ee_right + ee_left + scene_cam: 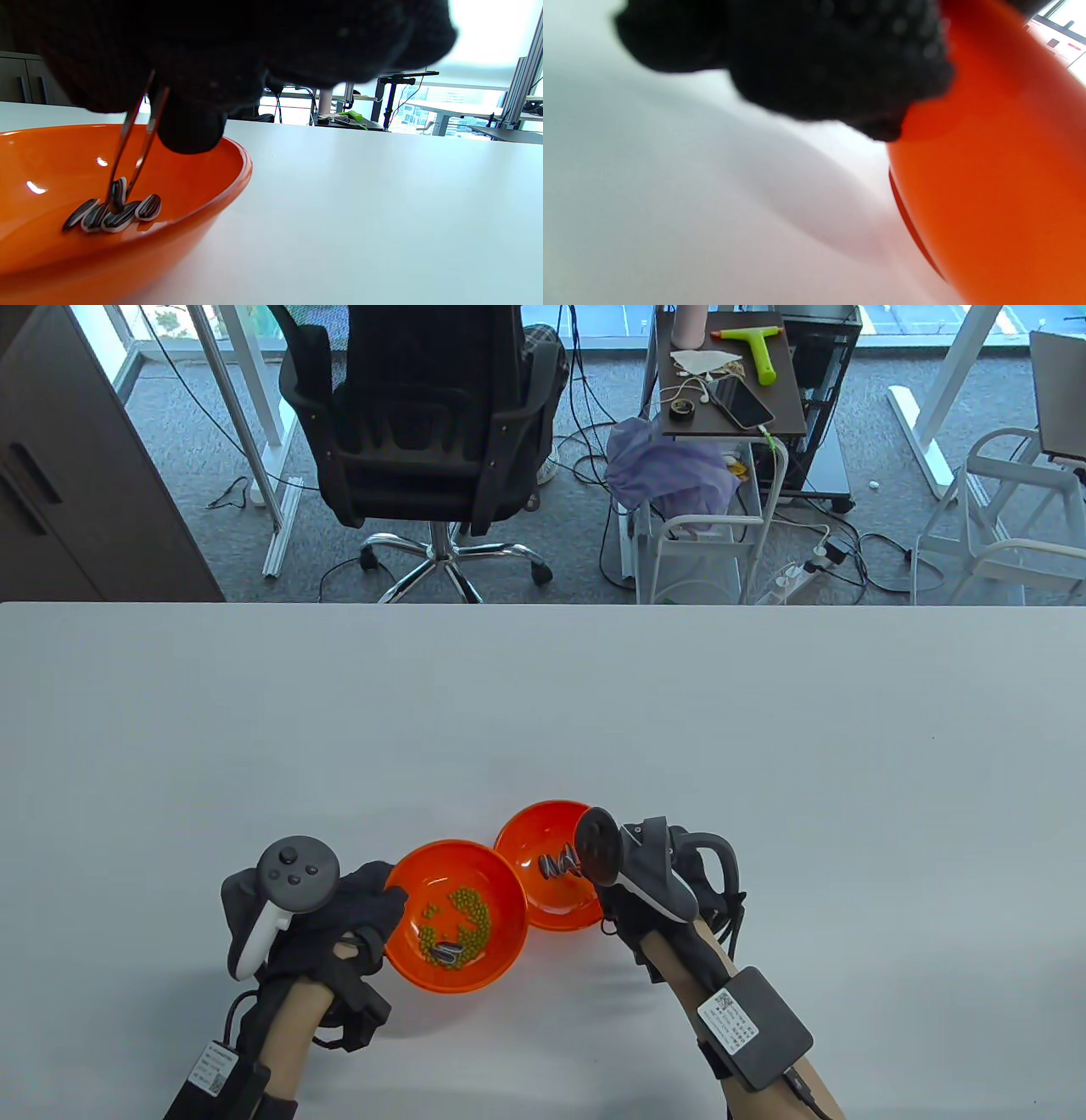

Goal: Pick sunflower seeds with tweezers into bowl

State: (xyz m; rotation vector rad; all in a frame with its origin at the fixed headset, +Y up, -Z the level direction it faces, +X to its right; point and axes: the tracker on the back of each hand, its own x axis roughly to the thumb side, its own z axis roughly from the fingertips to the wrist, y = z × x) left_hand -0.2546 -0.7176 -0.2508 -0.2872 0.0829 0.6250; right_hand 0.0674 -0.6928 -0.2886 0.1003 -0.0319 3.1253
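Observation:
Two orange bowls sit side by side near the table's front edge. The left bowl (pixel 458 913) holds green beans (pixel 469 909) and a few striped sunflower seeds (pixel 447 954). The right bowl (pixel 543 861) holds several sunflower seeds (pixel 111 214). My right hand (pixel 653 891) pinches metal tweezers (pixel 135 140), whose tips hold one seed (pixel 118 192) upright just above the pile in the right bowl (pixel 127 228). My left hand (pixel 339 916) holds the left bowl by its left rim; its gloved fingers (pixel 814 59) lie against the bowl's outer wall (pixel 988 178).
The white table (pixel 543 712) stretches wide behind and beside the bowls. Beyond its far edge stand an office chair (pixel 424 415) and a small cart (pixel 730 381) with a phone and a green tool.

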